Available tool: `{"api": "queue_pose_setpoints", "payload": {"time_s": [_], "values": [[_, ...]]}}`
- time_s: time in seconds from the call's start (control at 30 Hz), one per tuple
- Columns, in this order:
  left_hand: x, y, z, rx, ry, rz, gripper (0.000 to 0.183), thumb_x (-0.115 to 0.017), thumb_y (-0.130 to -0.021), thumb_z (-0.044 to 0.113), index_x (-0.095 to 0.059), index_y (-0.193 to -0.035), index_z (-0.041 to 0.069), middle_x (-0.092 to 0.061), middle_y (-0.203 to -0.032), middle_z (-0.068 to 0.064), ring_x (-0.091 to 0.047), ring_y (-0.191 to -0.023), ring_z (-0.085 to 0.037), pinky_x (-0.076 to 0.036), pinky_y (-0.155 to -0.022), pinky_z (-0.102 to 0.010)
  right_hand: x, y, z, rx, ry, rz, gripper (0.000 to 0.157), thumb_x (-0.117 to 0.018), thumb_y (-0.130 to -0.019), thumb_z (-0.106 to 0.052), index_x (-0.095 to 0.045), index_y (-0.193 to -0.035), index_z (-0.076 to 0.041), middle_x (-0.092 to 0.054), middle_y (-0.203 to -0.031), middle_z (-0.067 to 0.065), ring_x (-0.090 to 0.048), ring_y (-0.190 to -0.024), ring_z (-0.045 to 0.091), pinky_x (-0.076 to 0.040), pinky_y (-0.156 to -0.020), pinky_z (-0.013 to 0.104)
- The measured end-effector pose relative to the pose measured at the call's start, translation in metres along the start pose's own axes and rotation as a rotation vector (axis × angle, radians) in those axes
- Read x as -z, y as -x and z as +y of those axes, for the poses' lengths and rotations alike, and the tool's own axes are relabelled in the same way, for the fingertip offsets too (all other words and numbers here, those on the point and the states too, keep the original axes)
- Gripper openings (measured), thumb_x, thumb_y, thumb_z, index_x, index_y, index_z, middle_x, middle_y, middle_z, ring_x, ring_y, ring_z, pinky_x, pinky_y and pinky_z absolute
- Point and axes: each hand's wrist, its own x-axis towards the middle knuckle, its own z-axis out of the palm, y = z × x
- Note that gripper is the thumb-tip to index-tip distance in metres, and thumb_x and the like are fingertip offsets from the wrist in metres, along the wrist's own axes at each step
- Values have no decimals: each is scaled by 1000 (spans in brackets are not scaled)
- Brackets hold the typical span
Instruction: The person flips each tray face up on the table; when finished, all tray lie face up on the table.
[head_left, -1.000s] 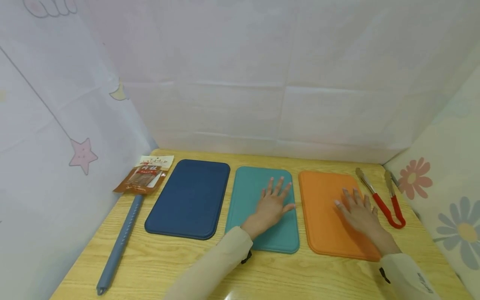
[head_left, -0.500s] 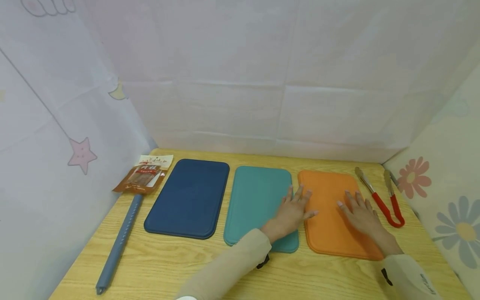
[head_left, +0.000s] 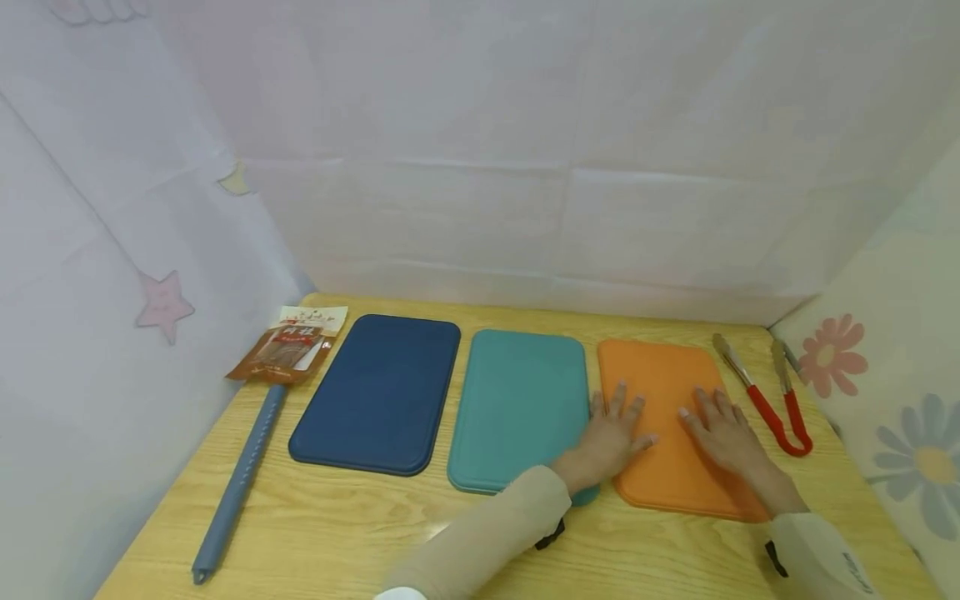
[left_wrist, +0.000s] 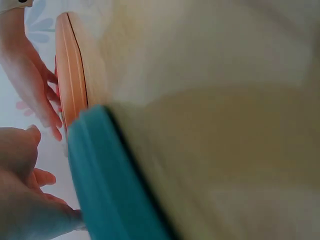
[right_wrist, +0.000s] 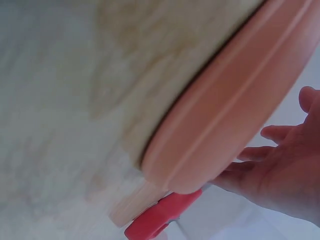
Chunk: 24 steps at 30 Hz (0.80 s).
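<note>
Where the orange board [head_left: 670,472] lies lengthwise front to back on the bench [head_left: 322,533], the head view shows the right hand [head_left: 726,437] over it, the left hand [head_left: 609,437] at its left edge, both spread, gripping nothing. Left wrist view: teal board [left_wrist: 110,185] beside that hand; right wrist view: touch unclear.

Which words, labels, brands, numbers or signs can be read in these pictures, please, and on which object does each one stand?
"肉桂", probably: the large characters on the brown packet, somewhat blurred.
Smaller print on that packet: too small to read.
Dark lettering on the right sleeve: too blurred to read.
No lettering shows on the visible parts of the orange board, the teal board or the blue board.
</note>
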Motion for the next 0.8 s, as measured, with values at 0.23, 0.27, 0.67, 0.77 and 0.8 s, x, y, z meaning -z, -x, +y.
{"api": "queue_pose_setpoints", "payload": {"time_s": [0.23,0.27,0.67,0.77,0.8], "values": [[-7,-5,8,51,126,-24,66,-39,-98,54,-33,-152,17,-15,-159,-12,-22,-141,-44,-29,-111,-46,1,0,7,22,-17,0,73,-32,-105,-44,-21,-145,17,-4,-144,49,-3,-129,67,-6,-100,75],[-7,-6,9,63,145,-25,66,-40,-98,54,-33,-151,16,-14,-159,-13,-22,-141,-44,-31,-110,-45,1,-1,8,19,-12,2,73,-31,-105,-43,-22,-144,17,-4,-143,50,-5,-128,69,-7,-98,76],[-3,-8,12,231,312,-48,73,-67,-89,39,-38,-147,5,-15,-158,-18,-17,-145,-30,-29,-111,-27,7,-4,19,-14,9,6,74,-42,-102,-44,-26,-144,14,-19,-136,53,-14,-119,75,-17,-91,78],[-4,-9,11,263,393,-33,75,-72,-87,34,-39,-146,3,-15,-158,-17,-16,-146,-29,-26,-113,-28,7,-5,19,-5,25,29,74,-48,-100,-43,-29,-142,15,-26,-132,53,-23,-114,74,-23,-87,76],[-4,-10,11,270,410,-31,75,-73,-86,33,-39,-146,3,-15,-158,-17,-16,-146,-29,-26,-113,-28,8,-5,19,0,33,38,74,-50,-99,-42,-30,-142,15,-29,-131,52,-26,-113,72,-24,-87,75]]}}
